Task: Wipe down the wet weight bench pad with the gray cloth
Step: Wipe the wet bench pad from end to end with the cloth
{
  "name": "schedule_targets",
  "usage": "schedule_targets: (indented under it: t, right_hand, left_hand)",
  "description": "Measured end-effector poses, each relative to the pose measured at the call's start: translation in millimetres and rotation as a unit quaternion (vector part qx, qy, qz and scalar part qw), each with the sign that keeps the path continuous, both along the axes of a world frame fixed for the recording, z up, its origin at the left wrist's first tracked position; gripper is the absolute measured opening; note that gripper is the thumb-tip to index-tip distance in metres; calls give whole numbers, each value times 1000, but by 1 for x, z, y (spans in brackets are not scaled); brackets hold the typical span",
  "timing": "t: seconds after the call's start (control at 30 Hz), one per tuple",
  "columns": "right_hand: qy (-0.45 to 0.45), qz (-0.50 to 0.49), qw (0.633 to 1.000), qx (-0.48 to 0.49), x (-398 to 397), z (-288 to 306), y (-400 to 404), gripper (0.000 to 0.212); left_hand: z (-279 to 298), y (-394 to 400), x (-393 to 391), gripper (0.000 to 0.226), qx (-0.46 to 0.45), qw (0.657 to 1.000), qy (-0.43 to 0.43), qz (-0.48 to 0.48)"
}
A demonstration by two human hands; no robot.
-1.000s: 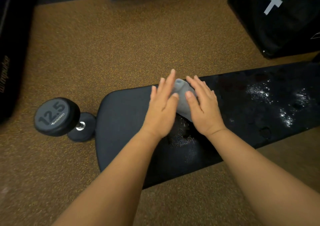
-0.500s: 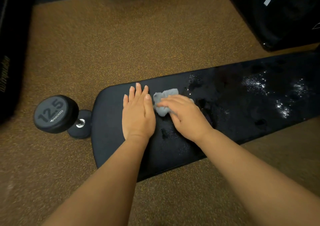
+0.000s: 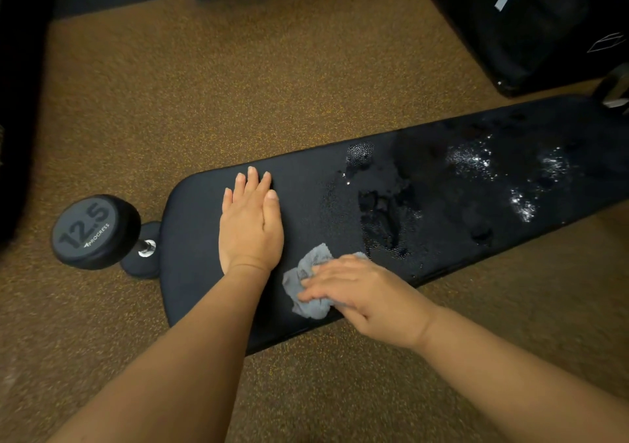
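Observation:
A long black bench pad (image 3: 442, 231) runs from lower left to upper right. Its right half glistens with water drops and dark wet patches; its left end looks matt and dry. My left hand (image 3: 250, 225) lies flat, palm down, on that dry left part, fingers together, holding nothing. My right hand (image 3: 360, 293) presses a crumpled gray cloth (image 3: 308, 288) onto the pad near its front edge, just right of my left wrist. Part of the cloth is hidden under my fingers.
A black 12.5 dumbbell (image 3: 97, 233) lies on the brown speckled floor against the pad's left end. A large black box (image 3: 531, 24) with white markings stands at the upper right. Dark equipment lines the left edge and the top.
My right hand has dragged the cloth from the pad's middle toward its front edge. My left hand, which was on the cloth a second ago, now rests flat on the dry left part.

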State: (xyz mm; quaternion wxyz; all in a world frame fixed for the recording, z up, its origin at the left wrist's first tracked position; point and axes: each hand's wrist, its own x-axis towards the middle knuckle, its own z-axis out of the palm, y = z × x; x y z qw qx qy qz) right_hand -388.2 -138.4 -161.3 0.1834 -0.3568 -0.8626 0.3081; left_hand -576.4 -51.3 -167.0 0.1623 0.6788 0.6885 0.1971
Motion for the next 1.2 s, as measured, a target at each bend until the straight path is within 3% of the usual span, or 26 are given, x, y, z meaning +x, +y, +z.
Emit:
schedule_targets:
  t: [0.3, 0.47, 0.57, 0.73, 0.87, 0.93, 1.0, 1.07, 1.2]
  right_hand:
    - [-69, 111, 989, 67, 43, -3, 7, 37]
    - [-115, 103, 983, 100, 83, 6, 20, 41]
    - [-115, 26, 987, 109, 99, 5, 28, 40]
    - [-22, -188, 980, 56, 70, -8, 18, 44]
    - [-6, -174, 984, -47, 69, 12, 9, 63]
    - [63, -206, 974, -69, 80, 23, 7, 69]
    - [117, -324, 938, -32, 98, 24, 13, 65]
    - [73, -420, 904, 3, 110, 16, 24, 58]
    - [-5, -496, 868, -8, 109, -7, 42, 43]
  left_hand:
    - [-2, -1, -1, 51, -7, 998, 59, -24]
    - [0, -15, 1, 60, -11, 991, 67, -114]
    - [2, -24, 5, 60, -16, 994, 25, -105]
    - [11, -45, 32, 55, -31, 990, -115, -69]
    - [22, -66, 70, 55, -30, 977, -166, -134]
    - [26, -70, 88, 53, -32, 971, -179, -157]
    - [29, -72, 107, 53, -32, 969, -163, -183]
    - [27, -75, 127, 57, -34, 972, -103, -206]
    - [12, -81, 151, 68, -28, 980, 16, -194]
